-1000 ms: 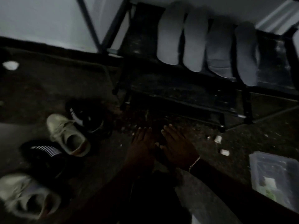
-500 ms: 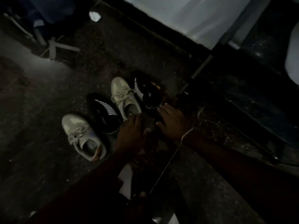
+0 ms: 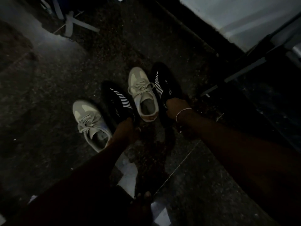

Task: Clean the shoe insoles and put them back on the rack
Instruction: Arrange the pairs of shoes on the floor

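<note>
The left hand [image 3: 125, 129] grips the heel of a black white-striped shoe [image 3: 118, 101] on the dark floor [image 3: 48, 95]. The right hand [image 3: 176, 108] grips its twin [image 3: 166, 84]. Between them, a pale lace-up shoe [image 3: 139, 85] holds a grey insole [image 3: 149, 106].

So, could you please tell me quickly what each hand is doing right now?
Left hand: grips the heel of the nearer black striped shoe.
Right hand: grips the heel of the farther black striped shoe.

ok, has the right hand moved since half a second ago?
Yes. The right hand has gone forward, from the floor behind the rightmost black shoe onto its heel, which it now grips, judged against the beige shoe alongside.
</note>
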The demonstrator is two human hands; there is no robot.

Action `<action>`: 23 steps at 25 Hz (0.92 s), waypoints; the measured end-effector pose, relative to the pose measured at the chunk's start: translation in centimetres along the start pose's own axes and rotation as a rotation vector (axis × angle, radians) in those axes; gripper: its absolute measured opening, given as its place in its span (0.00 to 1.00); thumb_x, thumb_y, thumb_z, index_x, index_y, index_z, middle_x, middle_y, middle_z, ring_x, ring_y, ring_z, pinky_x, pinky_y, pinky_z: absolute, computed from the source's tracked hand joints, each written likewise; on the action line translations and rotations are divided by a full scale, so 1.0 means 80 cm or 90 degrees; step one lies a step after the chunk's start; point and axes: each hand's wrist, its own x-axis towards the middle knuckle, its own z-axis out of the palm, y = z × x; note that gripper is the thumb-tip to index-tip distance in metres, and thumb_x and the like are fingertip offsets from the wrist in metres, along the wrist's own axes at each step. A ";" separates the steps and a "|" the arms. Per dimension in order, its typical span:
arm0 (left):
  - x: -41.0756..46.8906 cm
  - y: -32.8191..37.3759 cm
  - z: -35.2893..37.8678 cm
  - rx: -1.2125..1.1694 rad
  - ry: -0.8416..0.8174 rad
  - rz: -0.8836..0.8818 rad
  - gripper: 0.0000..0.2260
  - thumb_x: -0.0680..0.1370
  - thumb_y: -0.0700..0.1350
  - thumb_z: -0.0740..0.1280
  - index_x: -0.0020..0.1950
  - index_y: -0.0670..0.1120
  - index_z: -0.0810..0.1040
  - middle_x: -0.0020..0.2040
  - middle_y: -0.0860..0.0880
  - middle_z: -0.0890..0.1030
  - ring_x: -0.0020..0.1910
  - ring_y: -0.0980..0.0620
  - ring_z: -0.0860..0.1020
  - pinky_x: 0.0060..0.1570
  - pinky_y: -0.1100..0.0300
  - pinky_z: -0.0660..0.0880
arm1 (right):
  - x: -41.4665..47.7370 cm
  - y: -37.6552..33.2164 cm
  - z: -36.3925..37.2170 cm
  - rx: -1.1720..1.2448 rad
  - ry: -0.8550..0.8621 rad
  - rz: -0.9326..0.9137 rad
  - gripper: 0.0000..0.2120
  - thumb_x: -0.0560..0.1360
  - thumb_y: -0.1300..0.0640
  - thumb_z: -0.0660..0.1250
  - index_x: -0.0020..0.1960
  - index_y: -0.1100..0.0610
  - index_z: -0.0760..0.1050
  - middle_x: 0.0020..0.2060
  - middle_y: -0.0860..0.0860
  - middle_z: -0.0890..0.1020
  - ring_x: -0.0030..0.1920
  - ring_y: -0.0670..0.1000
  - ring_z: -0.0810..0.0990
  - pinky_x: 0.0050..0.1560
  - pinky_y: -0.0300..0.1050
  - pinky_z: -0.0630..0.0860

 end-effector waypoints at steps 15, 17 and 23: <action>-0.043 -0.005 0.001 0.083 0.022 0.006 0.16 0.79 0.48 0.63 0.65 0.43 0.75 0.59 0.37 0.79 0.58 0.36 0.78 0.53 0.48 0.75 | -0.108 -0.042 0.113 0.121 -0.088 0.079 0.14 0.82 0.56 0.60 0.64 0.60 0.76 0.61 0.61 0.80 0.62 0.64 0.80 0.60 0.55 0.76; -0.055 -0.001 -0.007 0.079 0.072 0.027 0.13 0.80 0.46 0.64 0.61 0.41 0.76 0.56 0.37 0.80 0.56 0.35 0.79 0.50 0.48 0.74 | -0.121 -0.051 0.120 0.123 -0.100 0.090 0.13 0.82 0.57 0.61 0.63 0.60 0.76 0.61 0.60 0.81 0.62 0.63 0.79 0.60 0.54 0.76; -0.087 0.036 -0.033 0.041 0.180 0.056 0.12 0.76 0.43 0.69 0.58 0.39 0.78 0.51 0.37 0.81 0.50 0.35 0.80 0.47 0.46 0.76 | -0.148 -0.064 0.131 0.157 -0.122 0.104 0.13 0.83 0.57 0.60 0.64 0.59 0.76 0.63 0.59 0.79 0.63 0.63 0.79 0.60 0.55 0.77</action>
